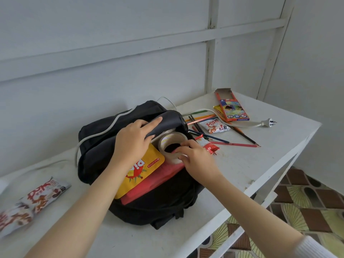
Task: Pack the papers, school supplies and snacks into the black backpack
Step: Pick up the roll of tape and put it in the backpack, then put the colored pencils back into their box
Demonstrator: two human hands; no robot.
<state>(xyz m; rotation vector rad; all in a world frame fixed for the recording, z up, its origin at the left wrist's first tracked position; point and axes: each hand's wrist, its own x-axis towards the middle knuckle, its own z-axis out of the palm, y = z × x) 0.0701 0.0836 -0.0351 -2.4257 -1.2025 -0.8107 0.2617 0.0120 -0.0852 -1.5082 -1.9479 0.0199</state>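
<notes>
Black backpack (141, 207) lying open on the white table (242, 164)
We are holding up its top flap (167, 120) with our left hand (132, 138), pinching the fabric; our right hand (195, 157) is gripping a tape roll (171, 136) at the opening, above a yellow snack pouch (141, 170) and red folder (158, 181); coloured pencils (219, 140), a pencil box (232, 108) and snack packets (37, 198) are lying outside on the table

White table (242, 164) bears black backpack (149, 207), snack packets (42, 194), loose pencils (240, 144), pencil box (232, 108) (flap open), plug cable (249, 125).
</notes>
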